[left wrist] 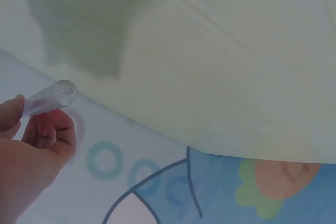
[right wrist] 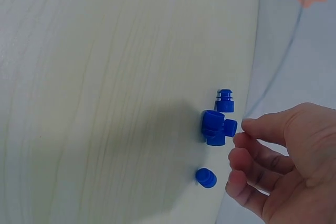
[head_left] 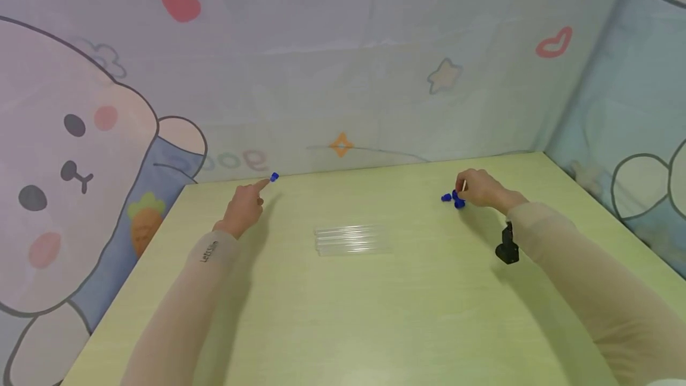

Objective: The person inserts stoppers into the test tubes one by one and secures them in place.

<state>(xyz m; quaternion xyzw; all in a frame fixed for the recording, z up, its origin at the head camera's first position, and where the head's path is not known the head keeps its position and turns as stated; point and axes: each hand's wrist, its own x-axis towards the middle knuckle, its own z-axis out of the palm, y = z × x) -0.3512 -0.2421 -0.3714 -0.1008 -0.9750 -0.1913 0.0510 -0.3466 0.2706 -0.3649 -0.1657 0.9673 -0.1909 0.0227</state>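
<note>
My left hand (head_left: 243, 210) is raised at the table's far left, gripping a clear plastic tube (left wrist: 50, 98) between thumb and fingers. A blue stopper (head_left: 274, 177) shows just past its index fingertip in the head view; the left wrist view hides it. On the right, my right hand (head_left: 479, 188) reaches down to a small cluster of blue stoppers (right wrist: 212, 121). In the right wrist view its loosely bent thumb and fingers stand beside the nearest stopper (right wrist: 230, 128), apparently just short of it. Another stopper (right wrist: 206, 178) lies apart from the cluster.
Several clear tubes (head_left: 351, 240) lie side by side mid-table between the hands. A printed cloth (head_left: 321, 76) hangs behind the pale wooden table (head_left: 343, 314). A black device (head_left: 507, 247) is at the right wrist.
</note>
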